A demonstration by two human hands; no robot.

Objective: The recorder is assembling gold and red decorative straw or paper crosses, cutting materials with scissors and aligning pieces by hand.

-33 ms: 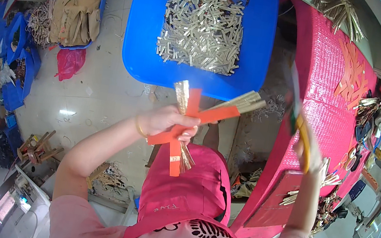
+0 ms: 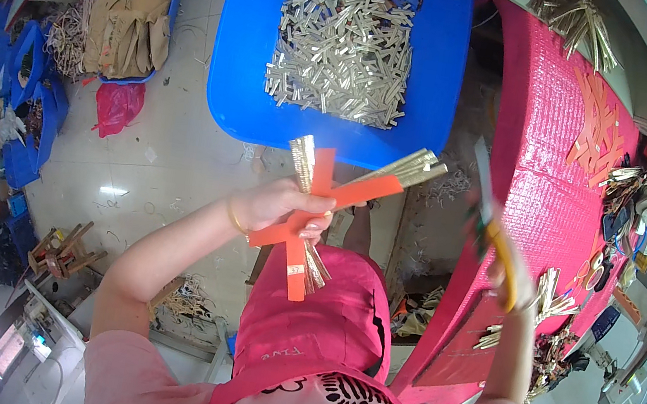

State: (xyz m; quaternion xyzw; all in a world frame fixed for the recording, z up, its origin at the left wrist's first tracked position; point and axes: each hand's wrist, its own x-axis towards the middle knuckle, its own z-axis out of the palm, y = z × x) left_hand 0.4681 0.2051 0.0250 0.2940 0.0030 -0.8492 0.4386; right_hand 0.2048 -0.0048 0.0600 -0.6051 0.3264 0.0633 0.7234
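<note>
The left hand (image 2: 281, 204) is pinching orange strips (image 2: 371, 192) by the tub's (image 2: 243, 65) near edge; the right hand (image 2: 517, 279), fingers curled, is bringing a bladed tool (image 2: 503, 244) closer.

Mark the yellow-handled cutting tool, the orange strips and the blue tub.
Yellow-handled cutting tool (image 2: 506, 249): head view, on its handle.
Orange strips (image 2: 367, 191): head view, on the slanting one's upper part.
Blue tub (image 2: 246, 48): head view, on its bare left wall.

Two held orange strips (image 2: 375, 191), one yellow-handled tool (image 2: 502, 244)
</note>
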